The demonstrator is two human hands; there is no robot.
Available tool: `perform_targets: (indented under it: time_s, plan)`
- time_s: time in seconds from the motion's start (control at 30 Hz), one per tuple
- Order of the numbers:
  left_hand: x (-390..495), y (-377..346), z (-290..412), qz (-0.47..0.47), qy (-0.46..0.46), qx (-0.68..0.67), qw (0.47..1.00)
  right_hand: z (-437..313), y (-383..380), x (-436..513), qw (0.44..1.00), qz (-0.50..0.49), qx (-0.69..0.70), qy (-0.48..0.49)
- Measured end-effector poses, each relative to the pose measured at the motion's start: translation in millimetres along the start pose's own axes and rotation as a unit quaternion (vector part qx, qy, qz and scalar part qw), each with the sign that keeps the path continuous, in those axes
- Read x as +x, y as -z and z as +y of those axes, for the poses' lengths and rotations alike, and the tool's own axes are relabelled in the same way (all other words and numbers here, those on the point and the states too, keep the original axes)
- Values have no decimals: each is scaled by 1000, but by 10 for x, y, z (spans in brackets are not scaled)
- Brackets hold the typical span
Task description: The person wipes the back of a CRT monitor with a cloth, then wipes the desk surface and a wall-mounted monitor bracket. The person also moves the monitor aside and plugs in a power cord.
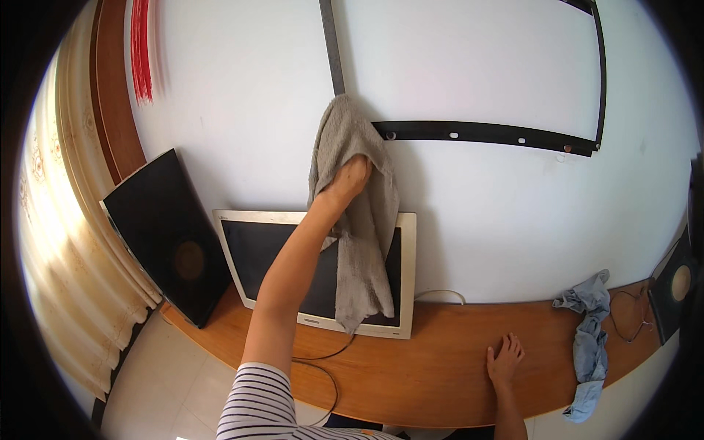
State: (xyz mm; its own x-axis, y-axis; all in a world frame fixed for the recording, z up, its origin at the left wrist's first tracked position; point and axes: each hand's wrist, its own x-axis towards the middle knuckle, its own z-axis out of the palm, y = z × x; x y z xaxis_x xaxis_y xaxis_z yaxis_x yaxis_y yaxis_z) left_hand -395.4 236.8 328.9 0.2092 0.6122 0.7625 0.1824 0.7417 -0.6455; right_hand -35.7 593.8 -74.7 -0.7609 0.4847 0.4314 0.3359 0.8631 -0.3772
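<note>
My left hand (351, 175) reaches up and grips a grey-brown terry towel (356, 275). Its fingers are hidden inside the folds. The towel presses against the lower left corner of a black metal wall bracket (484, 132), covering that corner. Its loose end hangs in front of a flat monitor (406, 275) with a pale frame and dark screen. My right hand (505, 358) rests palm down on a wooden tabletop (440, 368), fingers a little apart, holding nothing.
A black speaker (170, 242) leans left of the monitor; another speaker (674, 286) stands at the far right. A crumpled blue-grey cloth (591, 341) lies over the tabletop's right side. Black cable (324, 360) runs below the monitor. Cream curtains (82, 231) and a red tassel (141, 52) hang left.
</note>
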Motion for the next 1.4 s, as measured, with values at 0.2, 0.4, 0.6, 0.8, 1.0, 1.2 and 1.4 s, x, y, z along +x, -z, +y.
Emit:
perform_targets:
  time_s: [0.2, 0.4, 0.6, 0.8, 1.0, 1.2, 1.4]
  plan:
    - [307, -298, -339, -53, -6, -11, 999, -9, 39, 2, 1000, -3, 17, 4]
    - [-111, -150, -85, -60, 11, -121, 991, -13, 54, -4, 1000, -13, 19, 3]
    - [-343, -226, 24, -76, 10, -121, 990, -18, 68, -8, 1000, -19, 24, -4]
    - [-213, -242, -113, -211, 65, -161, 962, -17, 60, -13, 1000, -15, 12, 7]
    - [-389, -14, -41, -97, -18, -134, 986, -23, 40, 2, 1000, 3, 17, 7]
    - [115, -318, -501, -82, -66, -32, 994, -28, 44, -2, 1000, -24, 9, -12]
    - [1011, -234, -1160, -70, -9, -140, 988, -32, 46, 4, 1000, -18, 17, -7]
